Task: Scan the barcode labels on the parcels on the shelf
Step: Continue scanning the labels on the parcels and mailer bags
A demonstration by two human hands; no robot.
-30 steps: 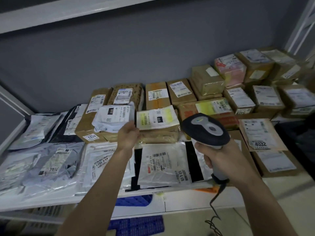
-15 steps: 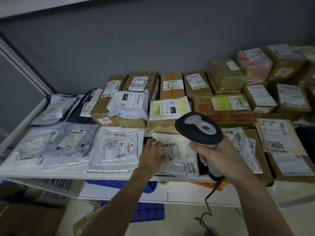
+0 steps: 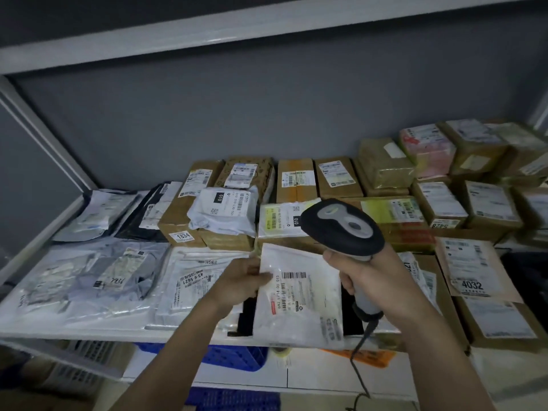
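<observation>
My left hand (image 3: 241,281) pinches the white plastic mailer (image 3: 299,298), my right hand (image 3: 373,277) grips the black-headed handheld scanner (image 3: 341,226) at two o'clock; glossy wrinkles could spoil the read.

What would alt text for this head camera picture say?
A person's right hand aims a barcode scanner at a white parcel, which the left hand holds by its edge. More bags and cardboard boxes cover the shelf.

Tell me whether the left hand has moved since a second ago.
Yes. The left hand dropped from the white 010 parcel toward the shelf's front edge, now pinching the white mailer.
</observation>
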